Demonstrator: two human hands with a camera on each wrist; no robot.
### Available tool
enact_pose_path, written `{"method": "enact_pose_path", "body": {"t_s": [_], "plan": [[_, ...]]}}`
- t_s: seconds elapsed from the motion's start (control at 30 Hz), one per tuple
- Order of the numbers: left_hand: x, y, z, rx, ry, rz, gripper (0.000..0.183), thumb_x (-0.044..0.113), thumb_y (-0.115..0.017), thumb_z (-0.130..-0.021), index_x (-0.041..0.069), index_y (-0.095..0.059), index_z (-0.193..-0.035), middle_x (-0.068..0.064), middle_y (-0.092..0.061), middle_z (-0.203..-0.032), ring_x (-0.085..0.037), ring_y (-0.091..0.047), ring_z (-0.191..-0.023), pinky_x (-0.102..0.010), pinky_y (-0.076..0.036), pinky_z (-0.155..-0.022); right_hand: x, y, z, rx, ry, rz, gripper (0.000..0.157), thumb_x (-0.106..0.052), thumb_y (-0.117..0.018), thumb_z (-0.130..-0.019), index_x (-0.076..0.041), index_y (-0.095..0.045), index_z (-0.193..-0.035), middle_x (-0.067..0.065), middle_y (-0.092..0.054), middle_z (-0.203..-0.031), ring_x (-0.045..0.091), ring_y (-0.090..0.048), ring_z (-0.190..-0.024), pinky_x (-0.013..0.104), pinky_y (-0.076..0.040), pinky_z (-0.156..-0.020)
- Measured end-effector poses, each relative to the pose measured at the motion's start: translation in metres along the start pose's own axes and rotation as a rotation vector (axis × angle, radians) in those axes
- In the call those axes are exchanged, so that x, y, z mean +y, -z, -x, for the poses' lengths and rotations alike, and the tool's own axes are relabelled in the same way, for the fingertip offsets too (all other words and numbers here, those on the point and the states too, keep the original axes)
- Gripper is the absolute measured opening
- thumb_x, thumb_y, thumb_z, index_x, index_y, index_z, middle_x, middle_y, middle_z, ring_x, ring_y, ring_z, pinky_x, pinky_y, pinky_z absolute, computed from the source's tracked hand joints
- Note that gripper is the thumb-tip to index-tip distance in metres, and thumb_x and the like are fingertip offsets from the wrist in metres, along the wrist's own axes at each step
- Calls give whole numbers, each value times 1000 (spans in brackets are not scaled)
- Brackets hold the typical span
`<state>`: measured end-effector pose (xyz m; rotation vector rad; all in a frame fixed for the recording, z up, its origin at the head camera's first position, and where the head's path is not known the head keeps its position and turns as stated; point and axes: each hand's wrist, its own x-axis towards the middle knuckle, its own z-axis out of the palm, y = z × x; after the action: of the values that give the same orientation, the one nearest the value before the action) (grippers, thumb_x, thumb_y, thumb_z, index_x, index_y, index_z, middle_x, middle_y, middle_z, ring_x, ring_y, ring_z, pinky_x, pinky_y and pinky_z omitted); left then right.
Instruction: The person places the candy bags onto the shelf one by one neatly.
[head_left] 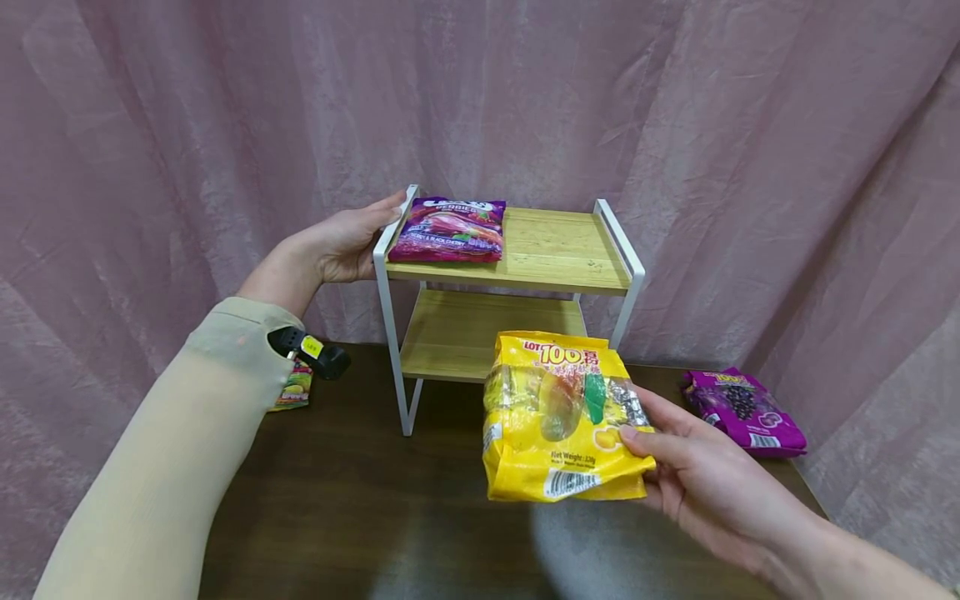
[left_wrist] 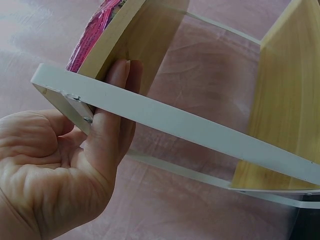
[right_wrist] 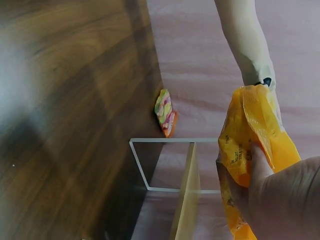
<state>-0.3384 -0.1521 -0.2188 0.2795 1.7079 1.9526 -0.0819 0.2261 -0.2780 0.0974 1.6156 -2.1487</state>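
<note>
our right hand [head_left: 708,475] grips the yellow bag [head_left: 551,471] before the shelf [head_left: 562,242]; "lot 100" and "net weight" face us upright, its long axis hard to tell. beyond, our left hand [head_left: 348,243] clasps the white frame [left_wrist: 175,121] beside a purple bag [head_left: 453,232] marked "berries".
</note>
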Motion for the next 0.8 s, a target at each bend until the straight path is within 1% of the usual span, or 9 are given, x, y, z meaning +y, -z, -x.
{"method": "enact_pose_path", "body": {"t_s": [0.13, 0.37, 0.53, 0.8], "plan": [[0, 0, 0, -1, -1, 3, 58, 37, -34, -112, 51, -9, -162, -13, -70, -108, -21, -74, -76, -32, -64, -64, -3, -1, 1, 2, 9, 16, 69, -14, -48, -110, -17, -8, -166, 21, -50, -145, 32, -61, -123, 48, -50, -104], [0, 1, 0, -6, -4, 4, 58, 37, -35, -111, 51, -9, -162, -14, -70, -109, -21, -74, -77, -33, -64, -64, -8, -1, 1, 40, -12, 16, 72, -16, -52, -109, -18, -8, -166, 20, -49, -147, 32, -61, -123, 49, -51, -103], [-1, 0, -1, 5, -1, 1, 59, 37, -36, -111, 52, -10, -162, -14, -69, -110, -21, -74, -77, -33, -64, -64, -12, -1, 2, 46, -15, 17, 73, -17, -53, -109, -19, -8, -167, 20, -47, -149, 32, -61, -124, 49, -50, -103], [-1, 2, -2, 4, -4, 3, 59, 37, -36, -111, 52, -10, -162, -14, -69, -111, -21, -74, -77, -33, -64, -64, -19, 0, 5, -20, 29, 42, 69, -16, -51, -110, -17, -11, -166, 19, -47, -147, 31, -60, -124, 47, -50, -104]]}}
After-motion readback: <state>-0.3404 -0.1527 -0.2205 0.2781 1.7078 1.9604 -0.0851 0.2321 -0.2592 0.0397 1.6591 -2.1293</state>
